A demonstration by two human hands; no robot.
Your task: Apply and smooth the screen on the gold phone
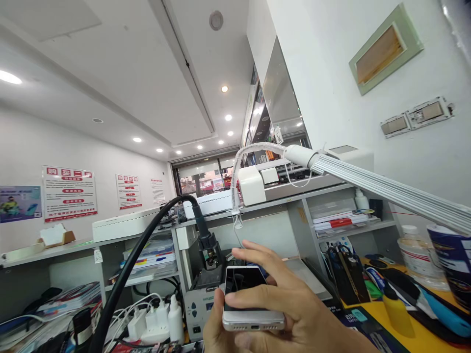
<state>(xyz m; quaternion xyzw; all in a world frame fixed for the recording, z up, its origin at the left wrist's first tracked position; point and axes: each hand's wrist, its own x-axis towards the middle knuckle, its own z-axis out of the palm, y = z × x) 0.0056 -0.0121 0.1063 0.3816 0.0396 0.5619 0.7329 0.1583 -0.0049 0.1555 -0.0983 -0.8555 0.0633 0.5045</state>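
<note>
My right hand (294, 309) comes up from the bottom right and is closed around a white smartphone (247, 304) with a dark screen. The thumb lies across the screen's lower part, other fingers reach behind the phone's top and under its left side. The phone's bottom edge with its port faces me. My left hand is not in view. Just behind the phone stands a grey soldering station (198, 306) with a black holder (209, 250).
A thick black hose (147, 235) arcs from the lower left to the station. White chargers and a small bottle (175, 318) sit at its left. A ribbed white lamp arm (386, 189) crosses at the right above a yellow mat (423, 338) with tools, jars and a yellow bottle (396, 306). Shelves hold papers.
</note>
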